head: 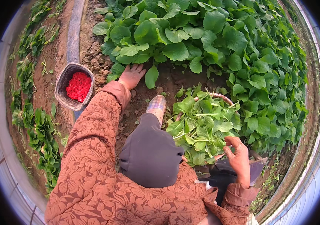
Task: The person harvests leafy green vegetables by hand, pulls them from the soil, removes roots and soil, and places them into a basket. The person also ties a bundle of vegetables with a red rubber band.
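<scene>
My left hand (pixel 132 75) reaches down to the front edge of the leafy green plants (pixel 176 36), its fingers slightly spread at the foot of the leaves. I see nothing gripped in it; whether the fingertips touch a stem I cannot tell. By the lower right side of a heaped basket, my right hand (pixel 237 156) is raised with thumb and forefinger bent and a gap between them. Picked leafy greens (pixel 205 123) fill this basket and hide most of it; part of its rim (pixel 223 97) shows at the back.
A grey container (pixel 61 97) with bright red small pieces (pixel 78 86) stands left of my left arm. Behind it runs a dark strip (pixel 74 42) along the soil. My shoe (pixel 157 103) rests on bare soil between hand and basket. More plants (pixel 44 137) line the left.
</scene>
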Demonstrator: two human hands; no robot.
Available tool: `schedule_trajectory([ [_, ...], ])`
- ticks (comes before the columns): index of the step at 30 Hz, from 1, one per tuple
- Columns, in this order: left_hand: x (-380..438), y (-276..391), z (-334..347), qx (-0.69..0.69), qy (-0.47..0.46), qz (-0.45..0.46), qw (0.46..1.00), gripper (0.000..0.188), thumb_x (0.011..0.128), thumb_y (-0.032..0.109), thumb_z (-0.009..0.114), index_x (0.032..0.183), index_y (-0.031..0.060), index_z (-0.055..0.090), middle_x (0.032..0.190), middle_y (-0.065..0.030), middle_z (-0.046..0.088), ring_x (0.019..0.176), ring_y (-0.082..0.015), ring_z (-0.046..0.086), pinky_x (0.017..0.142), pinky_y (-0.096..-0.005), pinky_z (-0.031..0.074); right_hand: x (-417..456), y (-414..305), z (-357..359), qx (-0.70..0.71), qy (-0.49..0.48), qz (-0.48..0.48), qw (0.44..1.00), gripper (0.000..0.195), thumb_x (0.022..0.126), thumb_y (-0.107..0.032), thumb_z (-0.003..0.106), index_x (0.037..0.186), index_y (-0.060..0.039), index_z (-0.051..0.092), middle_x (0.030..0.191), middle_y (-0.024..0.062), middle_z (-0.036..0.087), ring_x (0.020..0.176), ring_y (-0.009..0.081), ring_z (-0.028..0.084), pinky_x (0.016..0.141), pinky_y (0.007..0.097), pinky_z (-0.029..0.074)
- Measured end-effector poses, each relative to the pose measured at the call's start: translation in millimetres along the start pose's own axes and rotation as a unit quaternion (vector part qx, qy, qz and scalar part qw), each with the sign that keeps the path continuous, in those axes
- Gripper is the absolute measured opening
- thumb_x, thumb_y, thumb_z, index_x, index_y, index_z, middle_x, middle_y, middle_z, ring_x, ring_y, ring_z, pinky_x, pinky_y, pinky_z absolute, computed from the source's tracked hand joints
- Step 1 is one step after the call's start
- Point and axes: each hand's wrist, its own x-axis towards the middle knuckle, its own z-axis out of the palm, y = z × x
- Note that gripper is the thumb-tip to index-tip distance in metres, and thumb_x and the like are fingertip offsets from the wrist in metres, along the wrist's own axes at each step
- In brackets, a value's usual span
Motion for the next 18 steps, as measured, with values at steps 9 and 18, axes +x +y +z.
schedule_trajectory([
  [9,10,-26,36,0.046,-0.018,-0.192,0.98,0.019,0.084,0.013,0.056,0.097,0.0065,0.069,0.092,-0.0139,0.072,0.093,-0.0269,0.07,0.067,-0.0413,0.056,15,-4,-4,-0.045,-0.055,0.026,0.997,0.037,0.078,-0.007,0.071,0.114,-0.0026,0.063,0.109,0.0178,0.064,0.1,0.0376,0.062,0.085,0.0406,0.051],
  [18,21,-48,49,-0.139,-0.144,-0.204,0.958,0.024,0.082,0.015,0.057,0.094,0.0041,0.074,0.102,-0.0179,0.071,0.095,-0.0354,0.069,0.079,-0.0449,0.056,2,-5,-13,-0.025,-0.05,0.01,0.998,0.04,0.078,-0.006,0.072,0.116,-0.0023,0.061,0.107,0.0183,0.063,0.096,0.0375,0.061,0.081,0.0418,0.051],
])
